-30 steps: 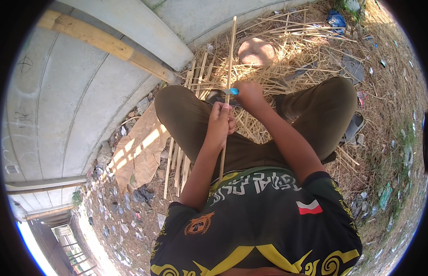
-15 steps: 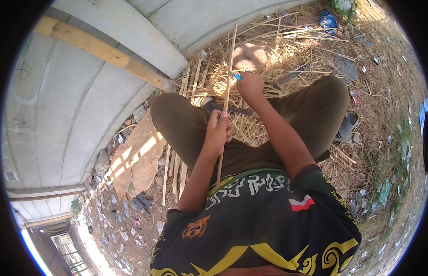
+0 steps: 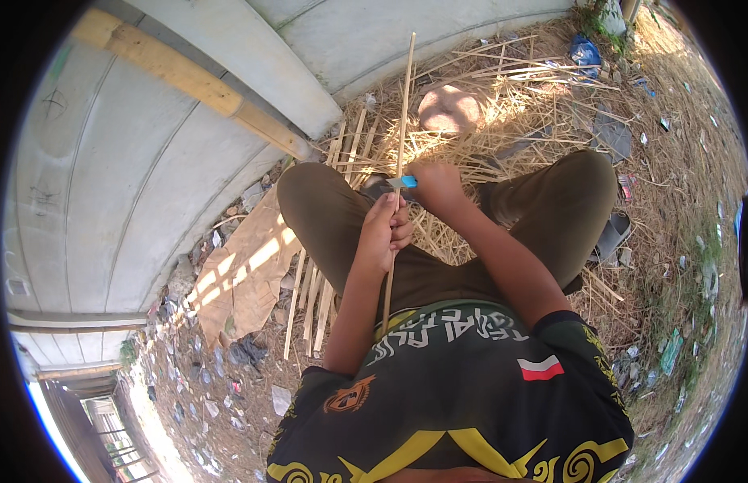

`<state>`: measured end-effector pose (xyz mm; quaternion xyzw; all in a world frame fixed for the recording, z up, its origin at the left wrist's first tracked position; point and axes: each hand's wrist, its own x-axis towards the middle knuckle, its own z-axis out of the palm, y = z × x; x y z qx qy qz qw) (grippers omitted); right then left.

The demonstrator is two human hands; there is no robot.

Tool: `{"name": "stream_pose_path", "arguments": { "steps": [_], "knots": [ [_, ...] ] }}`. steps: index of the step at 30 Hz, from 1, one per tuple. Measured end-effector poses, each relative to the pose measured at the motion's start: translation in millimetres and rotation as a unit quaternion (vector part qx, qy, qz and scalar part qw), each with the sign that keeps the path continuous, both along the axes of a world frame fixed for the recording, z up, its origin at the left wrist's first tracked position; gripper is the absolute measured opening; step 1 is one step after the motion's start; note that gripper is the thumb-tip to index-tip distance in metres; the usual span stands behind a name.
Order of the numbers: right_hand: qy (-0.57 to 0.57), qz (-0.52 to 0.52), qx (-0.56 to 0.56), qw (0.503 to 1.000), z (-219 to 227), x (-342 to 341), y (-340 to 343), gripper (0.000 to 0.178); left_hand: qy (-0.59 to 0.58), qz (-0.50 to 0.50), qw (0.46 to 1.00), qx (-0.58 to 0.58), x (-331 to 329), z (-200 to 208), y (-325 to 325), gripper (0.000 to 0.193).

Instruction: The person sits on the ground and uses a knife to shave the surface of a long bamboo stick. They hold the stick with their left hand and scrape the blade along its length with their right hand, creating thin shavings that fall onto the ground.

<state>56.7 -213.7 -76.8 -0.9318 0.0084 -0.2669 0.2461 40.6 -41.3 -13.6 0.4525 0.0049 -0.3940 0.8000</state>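
Fingers: left hand (image 3: 383,233) curled tight around a thin bamboo strip (image 3: 398,173); right hand (image 3: 434,187) closed on a blue-handled knife (image 3: 403,183) pressed against the strip.
Strip position: near upright between the knees, passing through the left fist, its top reaching toward the grey concrete wall (image 3: 148,161), its lower end at the lap.
Knife position: just above the left fist, touching the strip's right side.
Ground: more split bamboo strips (image 3: 309,298) lie under the left leg, beside a brown cardboard sheet (image 3: 245,274); dry shavings (image 3: 511,105) spread ahead.
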Motion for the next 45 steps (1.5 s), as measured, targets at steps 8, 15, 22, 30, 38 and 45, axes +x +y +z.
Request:
{"name": "stream_pose_path", "arguments": {
  "steps": [8,15,22,30,38,45],
  "knots": [
    [0.015,-0.008,0.03,0.999,0.6,9.3,7.5,0.01,0.09,-0.036,0.991,-0.09,10.5,-11.7,6.4,0.021],
    [-0.034,-0.027,0.024,0.999,-10.6,22.2,8.1,0.013,0.112,-0.035,0.985,-0.125,10.7,-12.3,6.6,0.021],
    [0.019,-0.149,0.025,0.988,-5.8,38.9,-20.0,0.011,0.125,-0.074,0.983,-0.114,9.7,-19.8,1.1,0.022],
    [0.034,-0.18,0.025,0.983,6.6,35.0,-30.6,0.01,0.084,-0.085,0.986,-0.114,3.5,-17.1,1.3,0.023],
    [0.046,-0.081,-0.009,0.996,4.6,11.2,-4.8,0.008,0.052,0.002,0.998,-0.04,1.4,-17.2,1.7,0.021],
    [0.1,-0.048,-0.034,0.993,-3.9,3.6,-5.2,0.008,0.01,0.03,0.999,-0.002,-1.1,-24.3,-1.7,0.019]
  ]
}}
